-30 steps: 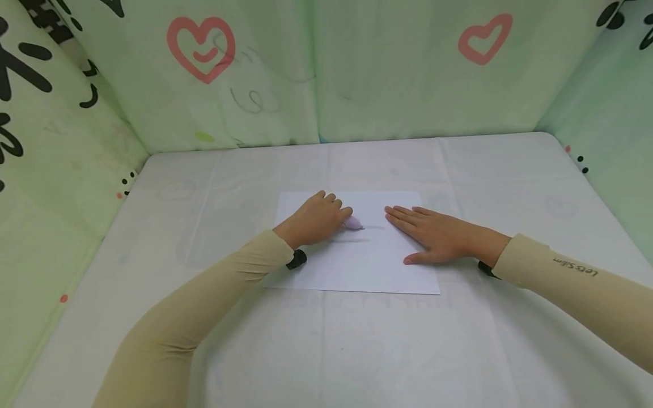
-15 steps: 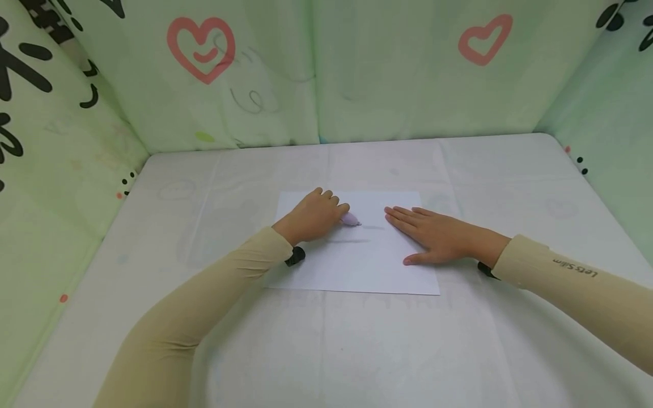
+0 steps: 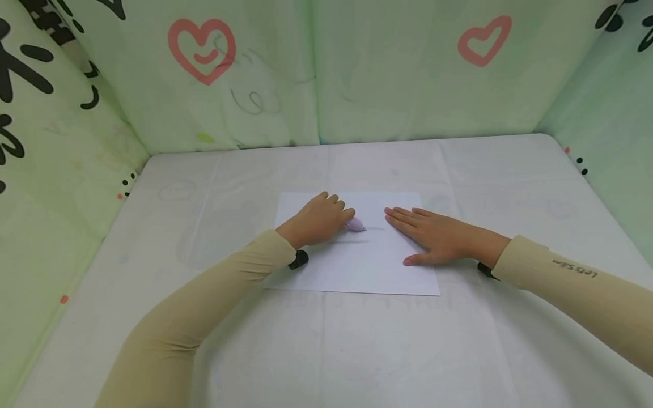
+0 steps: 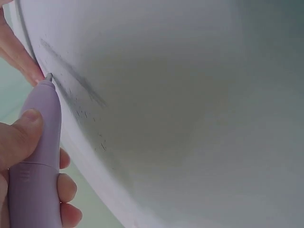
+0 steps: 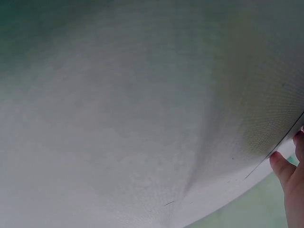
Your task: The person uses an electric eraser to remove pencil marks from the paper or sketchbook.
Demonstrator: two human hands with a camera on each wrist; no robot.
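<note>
A lavender pen-shaped electric eraser (image 4: 38, 190) is gripped in my left hand (image 3: 318, 218), thumb along its side and fingers curled around the body. Its small grey tip is at the surface of a white sheet of paper (image 3: 357, 277), close to two faint grey pencil streaks (image 3: 352, 242). Small dark crumbs (image 4: 85, 114) dot the paper near the streaks in the left wrist view. My right hand (image 3: 439, 232) lies flat across the sheet's right side, fingers straight and thumb spread. Only part of that hand shows at the right wrist view's edge.
The sheet lies mid-table on a white tablecloth (image 3: 398, 351) with fold creases. Pale green curtains (image 3: 382, 85) printed with red hearts and black shapes enclose the table at the back and both sides. Each wrist carries a small black camera.
My left hand with the electric eraser shifts slightly up and left, then back down and right along the upper streak. The right hand stays in place on the paper.
</note>
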